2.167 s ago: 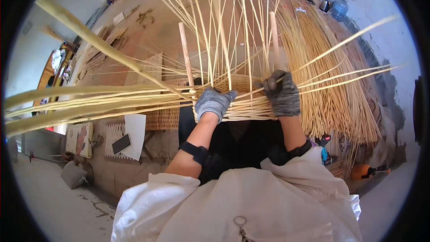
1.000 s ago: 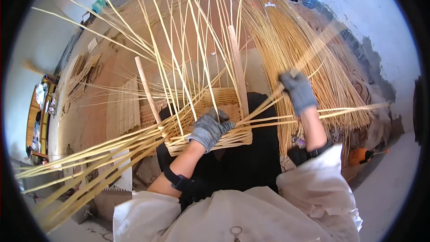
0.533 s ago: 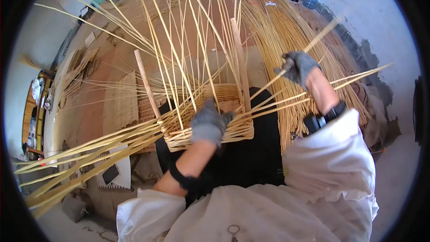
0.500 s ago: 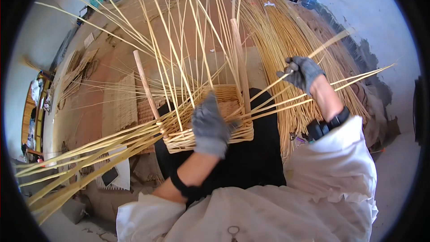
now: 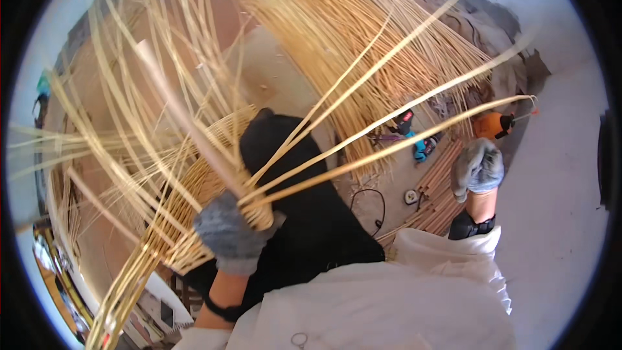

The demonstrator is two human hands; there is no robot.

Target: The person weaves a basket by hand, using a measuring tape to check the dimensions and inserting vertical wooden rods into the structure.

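Ideally, the left hand [image 5: 232, 233], closed on the basket [image 5: 186, 251], should brace it firmly, while well right of it the right hand [image 5: 479, 167] curls, contents unclear.

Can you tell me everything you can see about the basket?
The basket is pale tan and woven from thin strips that look like wicker. It has low sides, and its opening shows. Two thick poles stand up along it, with many thin rods too. Loose strands poke out left and right, so it looks unfinished. It sits slanted on dark cloth over the person's lap, its near right corner gripped by the gloved left hand.
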